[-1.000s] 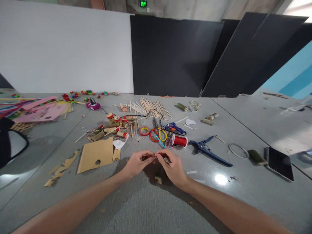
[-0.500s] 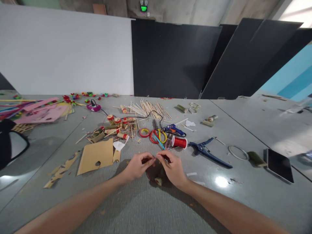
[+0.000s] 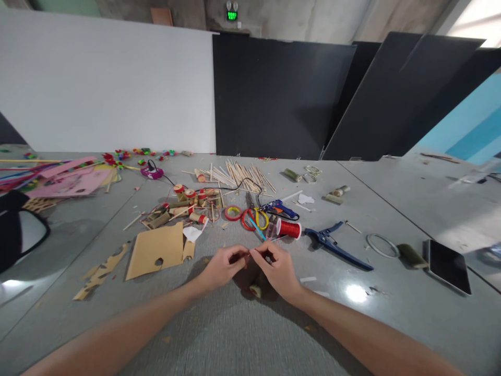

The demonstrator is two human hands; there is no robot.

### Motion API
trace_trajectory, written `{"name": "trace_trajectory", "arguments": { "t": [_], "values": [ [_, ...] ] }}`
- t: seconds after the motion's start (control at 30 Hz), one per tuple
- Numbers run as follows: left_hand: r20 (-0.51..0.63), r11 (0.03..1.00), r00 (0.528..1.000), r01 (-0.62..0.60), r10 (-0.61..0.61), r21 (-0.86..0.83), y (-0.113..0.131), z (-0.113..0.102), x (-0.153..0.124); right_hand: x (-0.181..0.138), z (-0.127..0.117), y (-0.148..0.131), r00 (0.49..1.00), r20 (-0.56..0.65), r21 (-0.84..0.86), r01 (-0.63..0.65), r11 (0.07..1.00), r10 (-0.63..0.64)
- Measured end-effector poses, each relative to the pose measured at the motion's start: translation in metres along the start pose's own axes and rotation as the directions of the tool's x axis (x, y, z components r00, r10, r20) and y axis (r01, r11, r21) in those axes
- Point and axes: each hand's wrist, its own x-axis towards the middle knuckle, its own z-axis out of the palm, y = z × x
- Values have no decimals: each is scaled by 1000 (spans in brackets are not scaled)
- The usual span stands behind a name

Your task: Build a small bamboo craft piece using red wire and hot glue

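Observation:
My left hand [image 3: 225, 265] and my right hand [image 3: 277, 269] meet tip to tip above the table, thumbs and forefingers pinched. Between the fingertips is something tiny with a hint of red, too small to name. Under the hands, in their shadow, lies a short piece of bamboo [image 3: 255, 291], partly covered by the right hand. Just beyond the fingers are a spool of red thread [image 3: 288, 228], scissors with red and yellow handles [image 3: 261, 219] and a light-blue stick [image 3: 257, 228].
A blue cutter [image 3: 338, 248] and a blue glue gun [image 3: 279, 208] lie right of centre. Cardboard [image 3: 156, 250] is at left, with bamboo pieces [image 3: 158, 216] and thin wooden sticks [image 3: 250, 175] behind. A tablet [image 3: 448, 266] and wire coil [image 3: 382, 245] are at right.
Both hands keep their pinch at nearly the same spot, with only a slight shift of the fingers. The whole view has moved very slightly.

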Motion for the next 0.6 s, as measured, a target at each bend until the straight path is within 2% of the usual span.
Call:
{"name": "trace_trajectory", "arguments": {
  "t": [0.23,0.4,0.5,0.6],
  "values": [
    [48,1000,999,1,-1,-10,10,1,-3,-2,0,1,999,9,-27,45,999,-45],
    [23,1000,1000,-3,2,12,3,0,-1,-6,1,3,995,51,-58,84,995,-81],
    [16,1000,1000,-2,2,16,0,1,0,-2,-3,1,984,79,-117,169,979,-160],
    [-4,1000,1000,21,-21,11,0,2,0,12,-13,-3,950,120,-252,311,916,-289]
  ]
}}
